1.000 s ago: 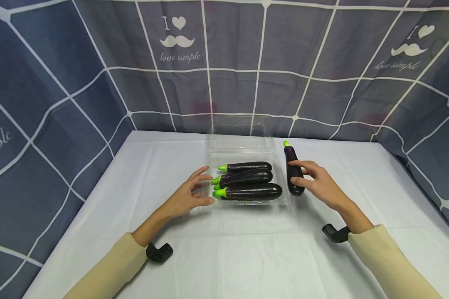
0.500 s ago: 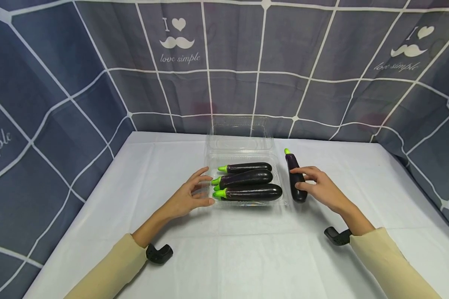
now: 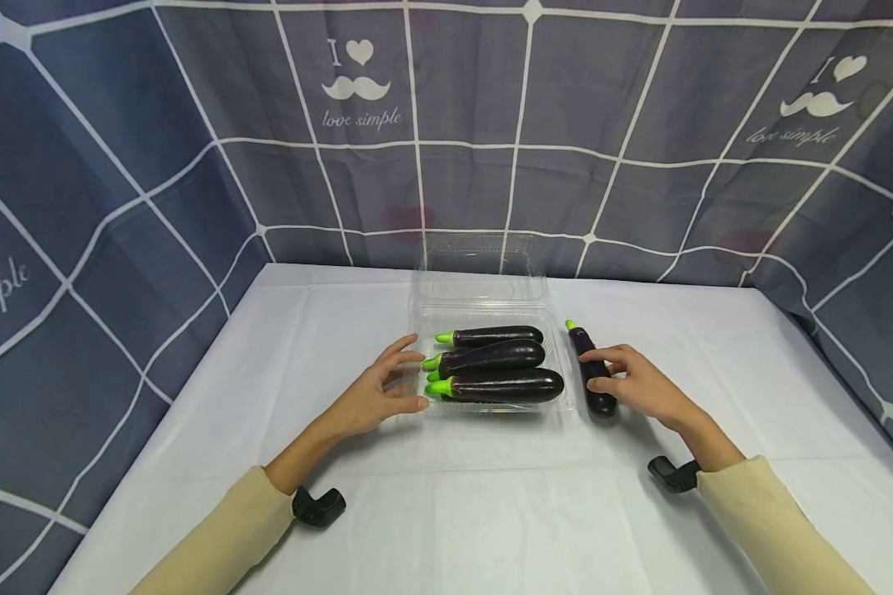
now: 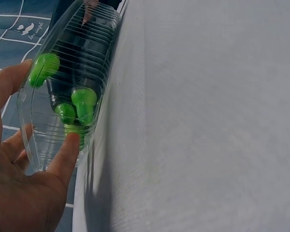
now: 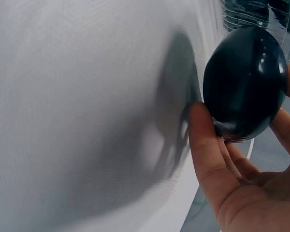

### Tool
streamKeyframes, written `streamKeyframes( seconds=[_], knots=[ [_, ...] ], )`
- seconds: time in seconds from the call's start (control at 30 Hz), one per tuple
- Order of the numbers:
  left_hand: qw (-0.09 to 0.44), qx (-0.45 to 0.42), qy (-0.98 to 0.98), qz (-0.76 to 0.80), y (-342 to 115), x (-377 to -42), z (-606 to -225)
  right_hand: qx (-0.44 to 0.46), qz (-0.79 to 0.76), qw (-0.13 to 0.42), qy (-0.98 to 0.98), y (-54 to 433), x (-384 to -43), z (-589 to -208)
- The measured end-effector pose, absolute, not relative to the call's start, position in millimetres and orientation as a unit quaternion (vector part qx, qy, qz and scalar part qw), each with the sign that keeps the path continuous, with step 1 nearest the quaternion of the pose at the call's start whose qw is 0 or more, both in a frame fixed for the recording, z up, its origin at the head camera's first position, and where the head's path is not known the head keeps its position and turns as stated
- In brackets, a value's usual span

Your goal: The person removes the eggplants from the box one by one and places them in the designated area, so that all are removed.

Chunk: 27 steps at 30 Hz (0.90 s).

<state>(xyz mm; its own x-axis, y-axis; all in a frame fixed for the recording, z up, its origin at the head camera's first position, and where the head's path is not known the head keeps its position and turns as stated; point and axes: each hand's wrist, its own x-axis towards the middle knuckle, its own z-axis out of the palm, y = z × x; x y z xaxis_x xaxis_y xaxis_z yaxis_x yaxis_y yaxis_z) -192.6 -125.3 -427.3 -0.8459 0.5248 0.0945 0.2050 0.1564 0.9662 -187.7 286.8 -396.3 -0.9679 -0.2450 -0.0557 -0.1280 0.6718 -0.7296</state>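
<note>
Right hand (image 3: pixel 632 380), right of centre in the head frame: thumb and fingers clamped on one eggplant (image 3: pixel 594 371), gripped across its thick body, I judge, because the weight sits there. Green stem points to the top of the frame; whether the underside touches the counter (image 3: pixel 446 512), I cannot tell.

Left hand (image 3: pixel 375 395), left of centre: fingers and thumb spread apart at the near end of a clear box (image 3: pixel 484 316), holding nothing that I can see, perhaps placed to steady it.

Box, mid-frame: eggplants (image 3: pixel 494 355), three plain on top, further stems beneath, all pointing left, probably laid alike to fit. Lid (image 3: pixel 484 287), same plastic, open toward the top, likely so the contents stay reachable.

Outermost: grid-patterned cloth (image 3: pixel 461 190), across the upper frame.
</note>
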Motion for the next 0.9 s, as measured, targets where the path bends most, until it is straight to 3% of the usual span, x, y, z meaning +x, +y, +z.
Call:
streamKeyframes(
  seconds=[0.9],
  knots=[
    [0.135, 0.243, 0.747, 0.604, -124.7, -192.8, -427.0, -0.115, -0.383, 0.062, 0.914, 285.9, -185.9, -403.9]
  ],
)
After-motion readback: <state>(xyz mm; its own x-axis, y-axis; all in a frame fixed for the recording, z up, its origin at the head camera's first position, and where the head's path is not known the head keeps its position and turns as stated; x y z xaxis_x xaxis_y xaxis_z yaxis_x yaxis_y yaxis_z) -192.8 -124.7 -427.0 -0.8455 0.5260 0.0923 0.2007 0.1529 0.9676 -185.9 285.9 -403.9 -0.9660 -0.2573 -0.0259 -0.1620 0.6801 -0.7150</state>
